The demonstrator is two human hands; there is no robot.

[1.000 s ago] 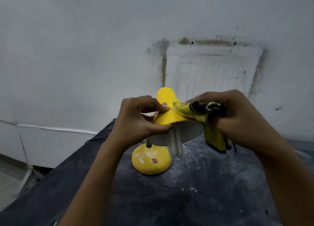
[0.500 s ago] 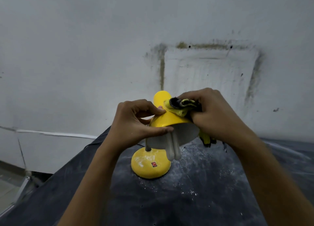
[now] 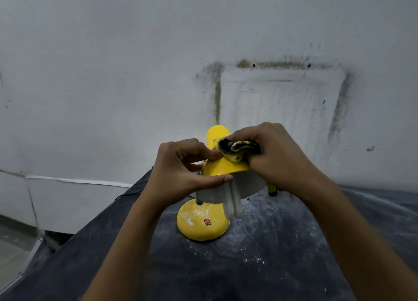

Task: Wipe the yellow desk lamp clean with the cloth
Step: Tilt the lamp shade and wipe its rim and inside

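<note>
The yellow desk lamp [image 3: 222, 166] stands on a dark table, its round base [image 3: 201, 227] dusted with white powder around a red switch. A white bulb [image 3: 233, 203] hangs from the tilted shade. My left hand [image 3: 181, 167] grips the shade's left rim, thumb along the lower edge. My right hand [image 3: 276, 156] presses a bunched yellow and black cloth [image 3: 237, 149] against the top of the shade near its neck. A corner of the cloth hangs below my right wrist.
The dark table top [image 3: 260, 255] carries scattered white dust around the lamp. A stained white wall [image 3: 135, 74] rises just behind. The table's left edge drops to a floor [image 3: 11, 255] at lower left. A dark cord runs off behind my left wrist.
My right hand has slid the cloth leftward and up the shade, from its right side to the top near the neck. The left hand keeps its hold on the rim.
</note>
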